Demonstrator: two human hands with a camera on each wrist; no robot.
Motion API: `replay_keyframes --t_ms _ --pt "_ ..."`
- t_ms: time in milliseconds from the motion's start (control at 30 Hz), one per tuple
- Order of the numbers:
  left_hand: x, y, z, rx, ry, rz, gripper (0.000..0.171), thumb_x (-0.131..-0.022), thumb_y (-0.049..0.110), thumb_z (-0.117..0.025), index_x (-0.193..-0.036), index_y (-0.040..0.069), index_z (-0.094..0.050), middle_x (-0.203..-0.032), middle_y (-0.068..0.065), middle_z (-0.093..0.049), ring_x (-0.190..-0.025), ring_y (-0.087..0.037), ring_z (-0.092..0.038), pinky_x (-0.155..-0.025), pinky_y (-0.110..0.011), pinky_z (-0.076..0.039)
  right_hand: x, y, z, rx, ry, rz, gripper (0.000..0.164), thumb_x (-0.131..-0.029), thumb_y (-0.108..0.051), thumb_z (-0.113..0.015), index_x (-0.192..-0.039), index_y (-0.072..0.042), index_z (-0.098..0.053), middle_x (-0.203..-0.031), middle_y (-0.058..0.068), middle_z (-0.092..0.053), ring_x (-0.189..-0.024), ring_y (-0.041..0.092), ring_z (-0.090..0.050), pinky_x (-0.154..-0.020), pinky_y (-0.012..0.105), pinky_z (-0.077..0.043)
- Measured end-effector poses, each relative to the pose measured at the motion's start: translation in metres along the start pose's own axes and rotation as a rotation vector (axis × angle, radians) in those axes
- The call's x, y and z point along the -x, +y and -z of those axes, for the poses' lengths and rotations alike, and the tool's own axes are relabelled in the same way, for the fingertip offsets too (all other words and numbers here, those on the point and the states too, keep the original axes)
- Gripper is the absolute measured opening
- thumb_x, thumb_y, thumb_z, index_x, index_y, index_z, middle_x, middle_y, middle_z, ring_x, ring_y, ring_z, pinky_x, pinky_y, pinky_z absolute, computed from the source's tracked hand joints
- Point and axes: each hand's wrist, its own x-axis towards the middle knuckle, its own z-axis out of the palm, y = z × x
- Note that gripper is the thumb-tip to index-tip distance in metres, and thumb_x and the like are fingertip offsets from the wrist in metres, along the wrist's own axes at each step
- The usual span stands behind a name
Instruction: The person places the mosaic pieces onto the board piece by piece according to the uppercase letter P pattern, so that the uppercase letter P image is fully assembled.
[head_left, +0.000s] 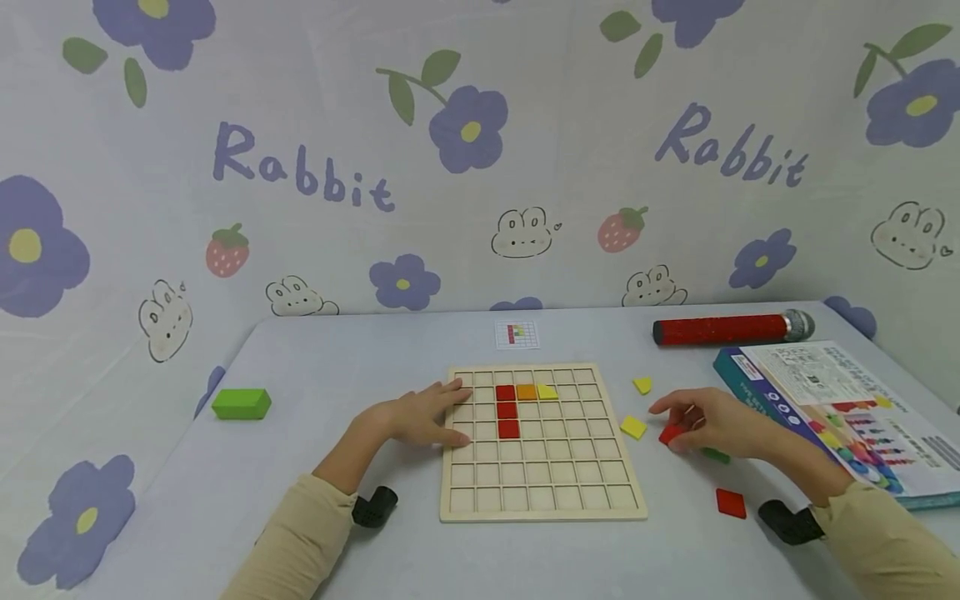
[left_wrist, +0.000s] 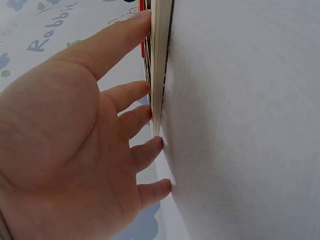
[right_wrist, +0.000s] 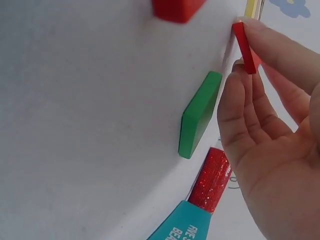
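The right hand (head_left: 718, 422) pinches a flat red tile (head_left: 670, 434) right of the square, gridded wooden board (head_left: 540, 500); the left hand (head_left: 418, 415), fingers spread, touches the board's left edge. Light pressure there and an edge pinch, clear of 2 flat yellow tiles (head_left: 633, 427), should serve.

The board (head_left: 543, 451) lies on the table (head_left: 315, 367), five tiles (head_left: 507, 410) in its compartments. A card (head_left: 517, 335) lies behind it; a block (head_left: 242, 405), well left. Loose tiles (head_left: 633, 427) lie right, then a box (head_left: 881, 421), a microphone (head_left: 723, 329) behind that.
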Motion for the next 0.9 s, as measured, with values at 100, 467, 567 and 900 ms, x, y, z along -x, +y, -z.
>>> replay_keyframes --t_ms 100,467,567,900 --pt "0.000 0.001 0.000 -0.007 0.001 0.001 0.077 -0.091 0.046 -0.061 -0.152 0.014 -0.027 -0.158 -0.008 -0.015 -0.143 -0.032 -0.011 -0.110 -0.056 -0.013 -0.001 0.000 -0.001 0.035 0.031 -0.020 0.038 -0.081 -0.010 -0.076 -0.117 -0.005 -0.065 -0.085 0.001 -0.057 -0.080 0.020 -0.052 -0.066 0.026 -0.051" --pt "0.001 0.001 0.001 -0.002 0.000 0.005 0.077 -0.090 0.046 -0.062 -0.151 0.013 -0.028 -0.158 -0.009 -0.016 -0.143 -0.032 -0.012 -0.110 -0.057 -0.014 -0.009 -0.004 0.000 0.029 0.151 -0.162 0.025 -0.085 -0.010 -0.071 -0.109 -0.005 -0.068 -0.092 0.006 -0.067 -0.081 0.021 -0.058 -0.068 0.032 -0.055" --pt "0.001 0.001 0.001 -0.001 -0.003 0.004 0.077 -0.090 0.046 -0.062 -0.151 0.014 -0.027 -0.158 -0.008 -0.015 -0.143 -0.032 -0.012 -0.110 -0.057 -0.013 -0.011 -0.008 0.001 -0.056 0.161 -0.207 0.027 -0.086 -0.012 -0.071 -0.111 -0.002 -0.066 -0.097 0.011 -0.068 -0.081 0.022 -0.061 -0.070 0.034 -0.055" --pt "0.001 0.000 0.002 -0.002 -0.001 -0.011 0.077 -0.091 0.046 -0.061 -0.151 0.013 -0.028 -0.158 -0.009 -0.016 -0.143 -0.033 -0.012 -0.110 -0.058 -0.013 -0.025 -0.020 -0.009 -0.252 0.130 -0.284 0.046 -0.083 -0.024 -0.076 -0.117 0.003 -0.061 -0.102 0.012 -0.065 -0.084 0.021 -0.062 -0.074 0.032 -0.055"
